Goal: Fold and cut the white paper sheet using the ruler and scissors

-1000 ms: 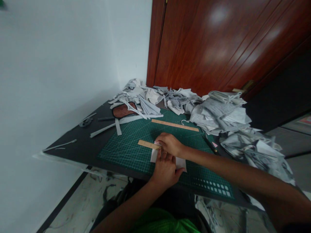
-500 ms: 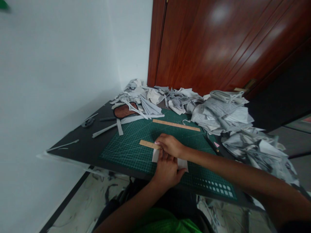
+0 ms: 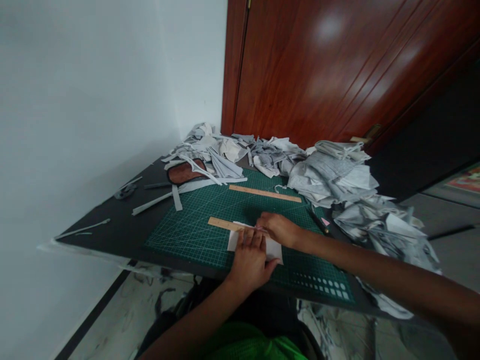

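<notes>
A short wooden ruler (image 3: 219,223) lies across a pale piece of cloth (image 3: 275,251) on the green cutting mat (image 3: 180,235). My left hand (image 3: 247,262) rests flat over the cloth, its fingertips pressing on the ruler and its thumb spread to the right. Just right of those fingertips, my right hand (image 3: 278,229) is closed with the fingers curled down at the cloth's far edge, which is turned up along the ruler. The ruler's right end is hidden by cloth and hands. A second, longer wooden ruler (image 3: 266,193) lies farther back on the mat.
Grey and white cloth scraps (image 3: 225,150) are heaped at the back, with a larger pile (image 3: 333,172) on the right. A brown eye-mask-shaped piece (image 3: 186,171) lies back left. A dark-handled tool (image 3: 318,221) and small pink piece (image 3: 325,221) lie right. Behind stands a wooden door (image 3: 300,75).
My right hand has slid rightward along the ruler, away from the left fingertips, uncovering the turned-up cloth edge. My left hand stays pressed on the cloth and ruler. The view has shifted slightly.
</notes>
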